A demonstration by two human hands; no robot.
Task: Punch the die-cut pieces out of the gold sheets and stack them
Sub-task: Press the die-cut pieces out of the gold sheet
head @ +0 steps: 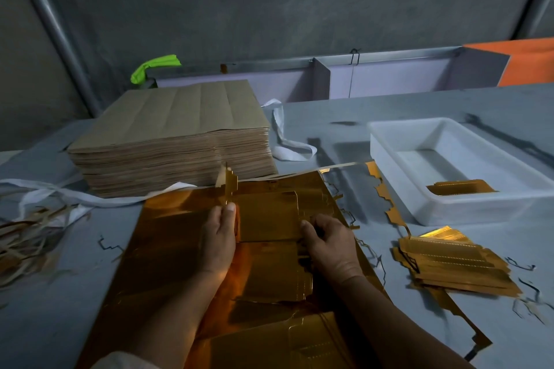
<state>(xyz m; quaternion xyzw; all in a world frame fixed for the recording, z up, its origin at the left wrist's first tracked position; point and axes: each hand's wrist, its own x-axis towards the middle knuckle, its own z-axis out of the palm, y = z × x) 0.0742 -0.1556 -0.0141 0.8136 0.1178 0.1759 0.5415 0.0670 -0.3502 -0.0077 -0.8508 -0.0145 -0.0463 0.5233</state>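
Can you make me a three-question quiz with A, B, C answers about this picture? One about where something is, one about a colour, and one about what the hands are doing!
1. Where is the white tray?
A. Right of the hands
B. On the brown paper stack
C. Under the gold sheet

2. What colour is the tape on the far rail?
A. Red
B. Bright green
C. Black

3. What is the left hand doing?
A. Resting flat on the tray
B. Pinching a raised gold strip
C. Holding scissors

Answers:
1. A: the tray sits on the table's right side.
2. B: the tape is bright green.
3. B: its fingers grip the raised gold strip.
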